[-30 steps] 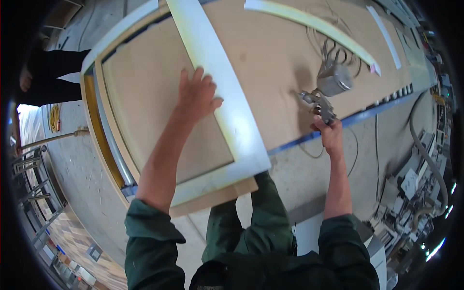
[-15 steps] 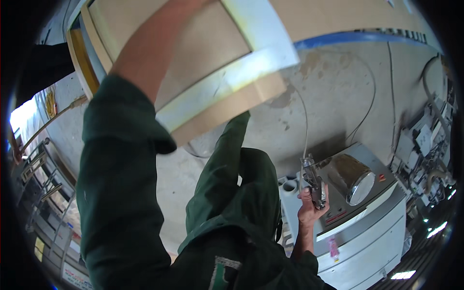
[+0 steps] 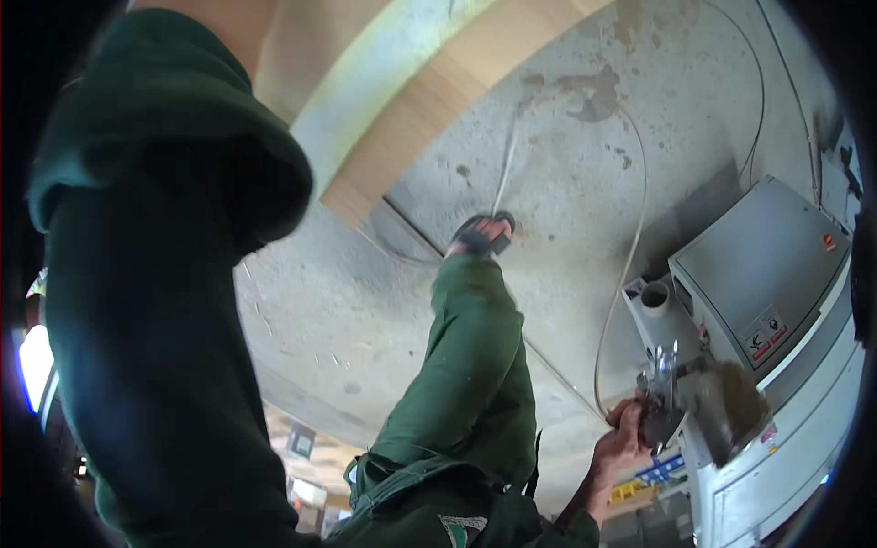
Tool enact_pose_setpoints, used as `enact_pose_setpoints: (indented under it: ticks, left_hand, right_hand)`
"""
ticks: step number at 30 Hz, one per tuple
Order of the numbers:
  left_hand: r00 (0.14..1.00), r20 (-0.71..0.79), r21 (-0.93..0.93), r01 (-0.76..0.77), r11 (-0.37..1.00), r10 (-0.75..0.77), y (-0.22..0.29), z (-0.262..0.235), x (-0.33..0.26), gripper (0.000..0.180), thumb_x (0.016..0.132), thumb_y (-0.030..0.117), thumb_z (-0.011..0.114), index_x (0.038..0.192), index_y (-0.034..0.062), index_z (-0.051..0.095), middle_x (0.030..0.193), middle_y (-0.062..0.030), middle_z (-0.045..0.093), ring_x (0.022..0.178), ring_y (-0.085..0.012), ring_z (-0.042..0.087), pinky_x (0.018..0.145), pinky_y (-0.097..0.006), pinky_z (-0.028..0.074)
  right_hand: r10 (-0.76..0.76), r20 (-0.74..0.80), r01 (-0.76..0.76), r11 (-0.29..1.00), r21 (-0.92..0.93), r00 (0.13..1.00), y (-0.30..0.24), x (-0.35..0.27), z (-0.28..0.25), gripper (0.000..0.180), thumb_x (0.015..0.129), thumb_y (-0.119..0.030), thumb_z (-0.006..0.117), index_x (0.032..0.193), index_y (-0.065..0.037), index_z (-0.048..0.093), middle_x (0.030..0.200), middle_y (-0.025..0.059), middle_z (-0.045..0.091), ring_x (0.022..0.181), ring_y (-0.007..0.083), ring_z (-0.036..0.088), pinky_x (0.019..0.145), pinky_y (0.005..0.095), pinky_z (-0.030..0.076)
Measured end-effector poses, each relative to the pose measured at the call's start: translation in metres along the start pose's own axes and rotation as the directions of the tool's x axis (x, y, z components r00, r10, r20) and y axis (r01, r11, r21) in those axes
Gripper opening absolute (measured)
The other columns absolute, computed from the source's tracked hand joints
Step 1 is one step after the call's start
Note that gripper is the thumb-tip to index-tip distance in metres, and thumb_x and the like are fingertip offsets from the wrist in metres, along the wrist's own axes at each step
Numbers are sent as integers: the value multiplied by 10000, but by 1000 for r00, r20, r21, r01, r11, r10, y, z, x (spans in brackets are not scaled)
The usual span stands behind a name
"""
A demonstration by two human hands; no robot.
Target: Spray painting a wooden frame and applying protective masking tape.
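Note:
My right hand is closed round a metal spray gun. A brown-smeared cup sits against the gun's far side; the join between them is unclear. A thin pale hose runs up from beside the gun and along the floor. My left arm, in a dark green sleeve, reaches past the upper left edge, so the left hand lies outside the picture. Beyond that arm is a wooden panel with a white-yellow painted border and a bare wood edge; its far part is cut off.
A grey-topped cabinet stands at the right, beside a white holder with a round opening. Cables trail over the stained concrete floor. My sandalled foot is under the panel's near side.
The view has shifted and the panel now lies nearer the top left. My right hand has swung the spray gun lower and rightward, away from the cabinet top. My left hand is still out of frame.

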State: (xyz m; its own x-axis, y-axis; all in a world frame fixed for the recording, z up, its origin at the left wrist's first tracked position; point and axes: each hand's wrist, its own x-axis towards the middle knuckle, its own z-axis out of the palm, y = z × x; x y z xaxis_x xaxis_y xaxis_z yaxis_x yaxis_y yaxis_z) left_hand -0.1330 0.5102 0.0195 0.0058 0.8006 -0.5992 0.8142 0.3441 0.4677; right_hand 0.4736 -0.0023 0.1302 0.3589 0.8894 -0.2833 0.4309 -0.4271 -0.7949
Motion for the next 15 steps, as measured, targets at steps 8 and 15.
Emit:
enact_pose_setpoints:
  ticks: [8,15]
  left_hand:
    - [722,-313,246,-565,787,617,-68,-5,-53,404,1011,182,538,1322,-21,696,1535,-263,550,1500,-444,414,1297,-563,216]
    - [882,-302,622,-105,776,362,-34,21,13,563,975,442,582,1397,84,686,1470,-77,655,1482,-301,458,1235,-549,237]
  right_hand:
    - [197,-135,-203,978,-34,971,-111,-88,122,268,820,-27,665,1082,24,639,782,41,600,654,155,553,623,258,448]
    - [537,-16,-533,832,-155,843,-129,-209,241,425,1033,-321,565,1377,-74,537,850,96,632,557,156,543,424,350,469]
